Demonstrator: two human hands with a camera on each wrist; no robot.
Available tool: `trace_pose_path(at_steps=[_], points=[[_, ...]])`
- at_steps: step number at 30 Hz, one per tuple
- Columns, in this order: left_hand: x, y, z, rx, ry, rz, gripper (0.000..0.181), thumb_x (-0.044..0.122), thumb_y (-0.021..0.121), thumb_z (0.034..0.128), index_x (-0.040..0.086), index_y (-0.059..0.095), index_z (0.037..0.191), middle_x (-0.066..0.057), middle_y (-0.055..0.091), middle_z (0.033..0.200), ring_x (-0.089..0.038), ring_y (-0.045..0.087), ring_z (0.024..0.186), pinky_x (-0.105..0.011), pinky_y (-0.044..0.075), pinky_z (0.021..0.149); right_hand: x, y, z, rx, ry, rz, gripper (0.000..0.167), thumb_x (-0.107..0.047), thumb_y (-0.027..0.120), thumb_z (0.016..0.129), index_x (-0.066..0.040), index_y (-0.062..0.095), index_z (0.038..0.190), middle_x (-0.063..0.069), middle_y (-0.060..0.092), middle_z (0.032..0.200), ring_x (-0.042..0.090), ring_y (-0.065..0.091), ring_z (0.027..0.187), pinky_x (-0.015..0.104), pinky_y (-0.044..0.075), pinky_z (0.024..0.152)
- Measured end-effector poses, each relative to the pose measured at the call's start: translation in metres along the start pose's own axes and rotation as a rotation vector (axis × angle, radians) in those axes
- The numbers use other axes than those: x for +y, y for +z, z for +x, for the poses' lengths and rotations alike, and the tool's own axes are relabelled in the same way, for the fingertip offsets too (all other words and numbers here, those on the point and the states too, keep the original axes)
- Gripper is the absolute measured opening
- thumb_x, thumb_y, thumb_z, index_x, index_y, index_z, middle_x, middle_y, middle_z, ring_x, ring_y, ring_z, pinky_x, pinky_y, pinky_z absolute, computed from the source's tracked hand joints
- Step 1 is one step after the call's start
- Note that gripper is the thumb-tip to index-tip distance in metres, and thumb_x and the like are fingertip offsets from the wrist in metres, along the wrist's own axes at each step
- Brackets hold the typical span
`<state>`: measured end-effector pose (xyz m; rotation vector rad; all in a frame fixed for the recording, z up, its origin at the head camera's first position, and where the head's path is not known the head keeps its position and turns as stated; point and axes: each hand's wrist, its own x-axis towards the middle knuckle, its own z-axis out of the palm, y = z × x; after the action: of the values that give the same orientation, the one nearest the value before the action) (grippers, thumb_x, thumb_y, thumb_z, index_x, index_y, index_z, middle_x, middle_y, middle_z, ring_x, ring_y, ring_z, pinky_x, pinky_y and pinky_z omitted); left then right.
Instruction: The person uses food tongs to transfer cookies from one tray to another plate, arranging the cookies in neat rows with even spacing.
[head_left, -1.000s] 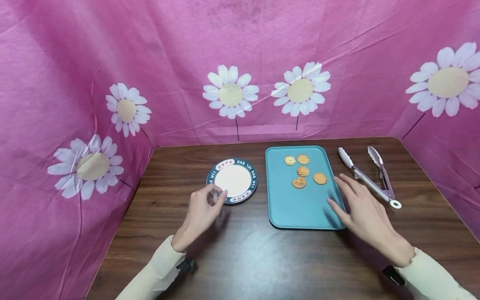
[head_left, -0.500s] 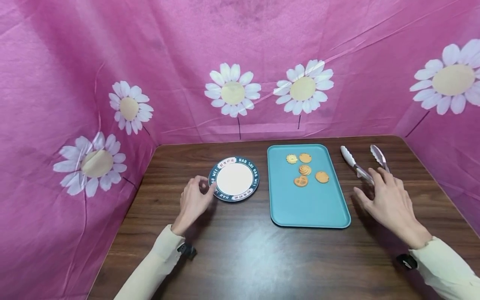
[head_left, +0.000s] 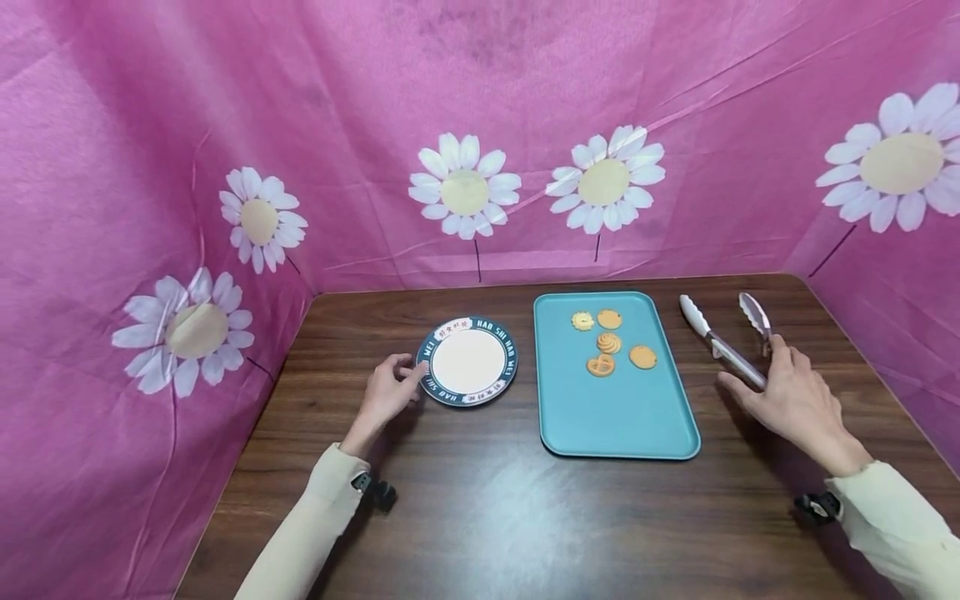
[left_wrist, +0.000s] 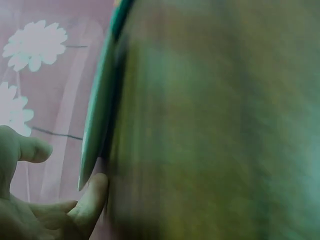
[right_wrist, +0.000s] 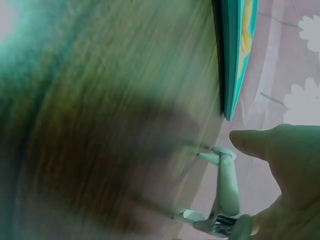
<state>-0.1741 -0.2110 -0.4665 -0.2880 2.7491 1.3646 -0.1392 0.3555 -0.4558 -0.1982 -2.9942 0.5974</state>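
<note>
My left hand is at the left rim of a round plate with a white centre and a dark lettered rim. In the left wrist view, one fingertip is by the plate's edge, while another digit stands apart from it. My right hand reaches over the handle end of spread metal tongs with pale scalloped tips. The right wrist view has the thumb clear of the tongs; a finger at the other side seems to touch them. The hand hides their joined end.
A teal tray lies between the hands. On its far half are several cookies, among them a pretzel-shaped cookie and a swirled cookie. Behind the wooden table hangs a pink flowered cloth.
My right hand has moved right from the tray's edge to over the tongs. The left hand has shifted slightly left along the plate's rim. Plate, tray and cookies keep their places.
</note>
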Motion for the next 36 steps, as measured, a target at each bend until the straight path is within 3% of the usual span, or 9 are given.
trace_pose_path(at_steps=[3,7,15,23,29,36], points=[[-0.001,-0.001,0.005,-0.035,-0.053,-0.096,0.060,0.039,0.064,0.1022,-0.001,0.053,0.146,-0.025,0.072,0.118,-0.015,0.072,0.068,-0.025,0.057,0.048,0.005,-0.001,0.006,-0.044,0.031,0.014,0.109,-0.063,0.064,0.094,0.011,0.016,0.157,0.047,0.043,0.124,0.072,0.048,0.101,0.073,0.043,0.062],[-0.003,-0.001,0.008,-0.048,-0.091,-0.117,0.059,0.040,0.064,0.1023,0.000,0.054,0.145,-0.025,0.072,0.122,-0.011,0.071,0.068,-0.023,0.049,0.042,0.009,-0.001,0.014,-0.061,0.040,0.012,0.108,-0.066,0.064,0.093,0.014,0.019,0.152,0.046,0.048,0.115,0.070,0.052,0.095,0.066,0.043,0.056],[-0.005,0.004,0.010,-0.082,-0.067,-0.282,0.049,0.021,0.065,0.1033,-0.008,0.055,0.141,-0.027,0.072,0.110,-0.014,0.070,0.064,-0.032,0.069,0.063,0.011,-0.001,0.030,-0.084,0.071,-0.009,0.109,-0.072,0.060,0.092,0.020,0.028,0.141,0.047,0.049,0.117,0.069,0.053,0.097,0.063,0.044,0.055],[-0.001,0.010,0.011,-0.058,-0.076,-0.280,0.042,0.010,0.069,0.0992,-0.006,0.059,0.137,-0.025,0.071,0.109,-0.012,0.071,0.072,-0.028,0.069,0.070,0.012,0.002,0.036,-0.102,0.106,-0.008,0.104,-0.077,0.053,0.092,0.021,0.041,0.125,0.048,0.053,0.115,0.068,0.056,0.092,0.059,0.043,0.052],[0.000,0.011,0.010,-0.064,-0.096,-0.343,0.045,-0.002,0.066,0.0966,-0.007,0.056,0.140,-0.026,0.067,0.113,-0.012,0.067,0.075,-0.022,0.067,0.068,0.012,0.001,0.037,-0.095,0.136,-0.018,0.103,-0.078,0.050,0.093,0.020,0.042,0.123,0.049,0.052,0.117,0.070,0.055,0.095,0.060,0.044,0.053],[0.000,0.010,0.009,-0.081,-0.143,-0.370,0.047,-0.004,0.065,0.0970,-0.006,0.054,0.143,-0.023,0.064,0.114,-0.012,0.067,0.078,-0.019,0.067,0.069,0.011,0.001,0.036,-0.092,0.146,-0.011,0.103,-0.078,0.051,0.092,0.019,0.042,0.127,0.053,0.050,0.121,0.072,0.053,0.099,0.061,0.044,0.056]])
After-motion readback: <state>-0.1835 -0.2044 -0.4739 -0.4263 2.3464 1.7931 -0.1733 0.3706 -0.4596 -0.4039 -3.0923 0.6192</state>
